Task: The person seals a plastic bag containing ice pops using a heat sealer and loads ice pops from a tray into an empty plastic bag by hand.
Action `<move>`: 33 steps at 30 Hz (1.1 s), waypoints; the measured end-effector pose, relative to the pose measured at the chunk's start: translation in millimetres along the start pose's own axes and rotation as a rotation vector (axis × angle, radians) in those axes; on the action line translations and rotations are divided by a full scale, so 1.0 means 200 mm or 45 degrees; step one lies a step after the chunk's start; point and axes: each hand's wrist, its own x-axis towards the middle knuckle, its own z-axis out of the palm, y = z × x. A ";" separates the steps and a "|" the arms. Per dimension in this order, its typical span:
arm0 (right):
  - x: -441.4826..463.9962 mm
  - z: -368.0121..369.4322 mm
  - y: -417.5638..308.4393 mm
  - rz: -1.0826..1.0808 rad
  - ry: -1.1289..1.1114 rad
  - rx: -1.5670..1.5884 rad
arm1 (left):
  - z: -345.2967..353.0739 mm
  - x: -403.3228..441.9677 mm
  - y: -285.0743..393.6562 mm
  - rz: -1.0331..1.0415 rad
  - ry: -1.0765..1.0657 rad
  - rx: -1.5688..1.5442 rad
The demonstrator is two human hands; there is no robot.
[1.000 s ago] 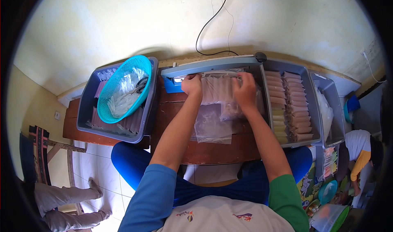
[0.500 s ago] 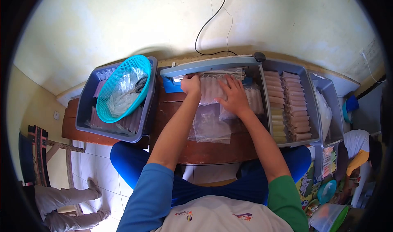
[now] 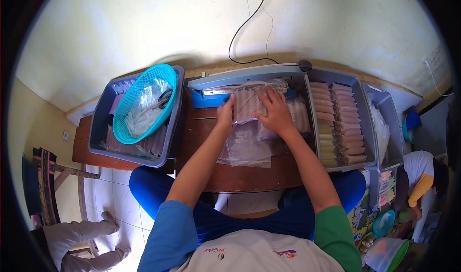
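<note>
A clear plastic bag of pinkish tube-shaped packs (image 3: 247, 105) lies on the brown table, its upper end against the blue-and-grey bag sealer (image 3: 211, 99). My right hand (image 3: 276, 112) rests on the bag with fingers spread. At the bag's left side is my left hand (image 3: 224, 114), slightly blurred, its fingers stretched upward along the edge and not wrapped round anything. Just right of my right hand lies another bag of similar packs (image 3: 299, 117). Flat empty clear bags (image 3: 247, 149) lie nearer me, below the filled bag.
At left, a grey tub (image 3: 174, 128) holds packs, with a turquoise basket (image 3: 120, 130) of clear plastic and scissors on top. To the right, a grey crate (image 3: 361, 106) holds rows of pink and yellow packs. Another person (image 3: 418, 173) bends at far right; someone's legs (image 3: 79, 236) show lower left.
My left hand has come off the sealer's edge, moving down to the bag's left side, and its fingers have straightened. My right hand stays on the bag.
</note>
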 end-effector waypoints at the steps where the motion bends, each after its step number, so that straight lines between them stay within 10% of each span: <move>1: 0.00 0.00 0.00 -0.007 0.005 -0.005 | 0.00 -0.06 0.01 -0.003 0.000 -0.001; 6: 0.00 0.01 0.01 -0.010 0.006 -0.021 | -0.02 -0.13 0.01 -0.235 -0.556 -0.127; 33: 0.15 0.03 0.03 -0.034 -0.154 0.048 | 0.01 -0.11 0.05 -0.288 -0.603 -0.435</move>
